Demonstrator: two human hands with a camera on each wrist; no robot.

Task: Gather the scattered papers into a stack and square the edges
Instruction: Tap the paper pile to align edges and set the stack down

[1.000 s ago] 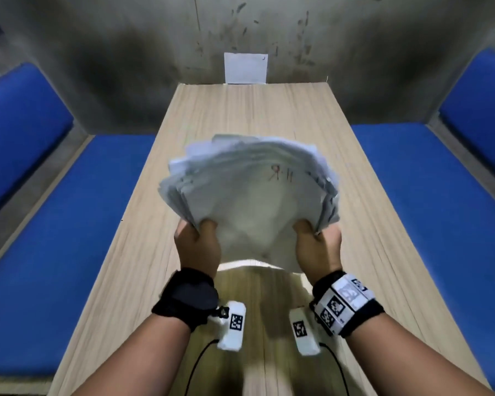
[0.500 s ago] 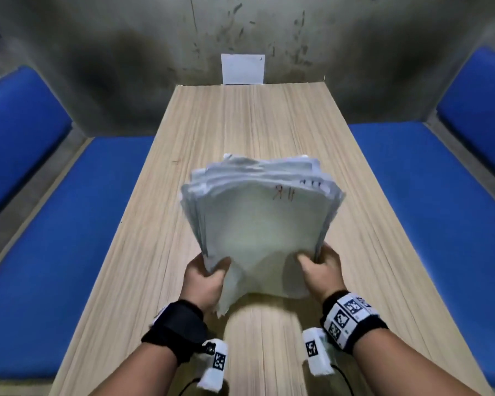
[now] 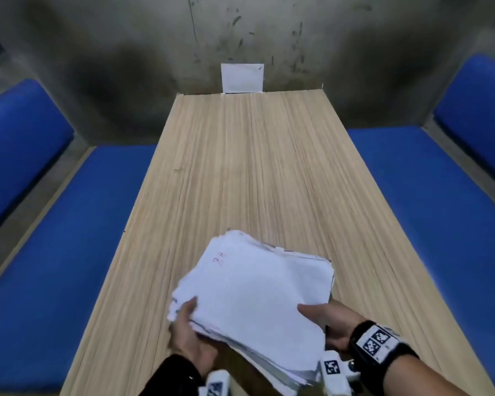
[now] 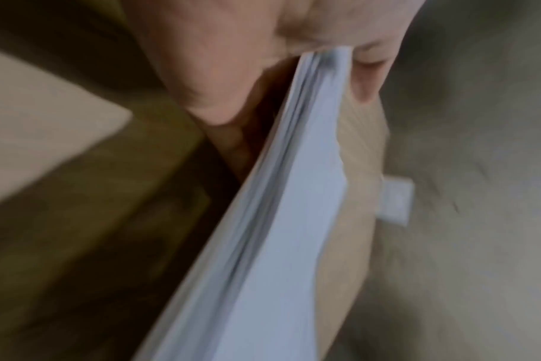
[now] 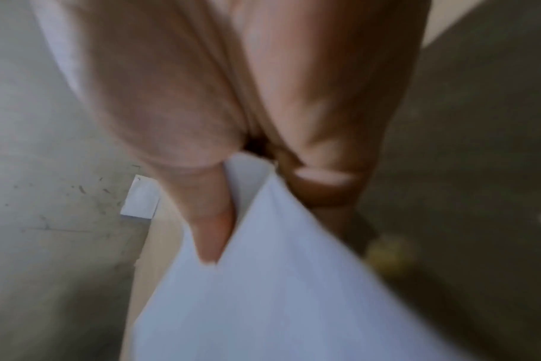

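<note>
A thick stack of white papers (image 3: pixel 255 298) is held tilted above the near end of the wooden table (image 3: pixel 240 172), turned slantwise with ragged edges. My left hand (image 3: pixel 187 324) grips its left edge, thumb on top and fingers beneath. My right hand (image 3: pixel 323 315) grips the near right edge, thumb lying on the top sheet. In the left wrist view the stack (image 4: pixel 263 219) shows edge-on between thumb and fingers. The right wrist view shows the stack (image 5: pixel 278 281) pinched under the thumb.
A single white sheet (image 3: pixel 242 78) leans against the grey wall at the table's far end. Blue padded benches (image 3: pixel 69 238) (image 3: pixel 429 212) run along both sides of the table.
The stack has come down from upright toward flat and nearer to me, and has rotated slantwise. Both hands kept their hold and dropped lower in view.
</note>
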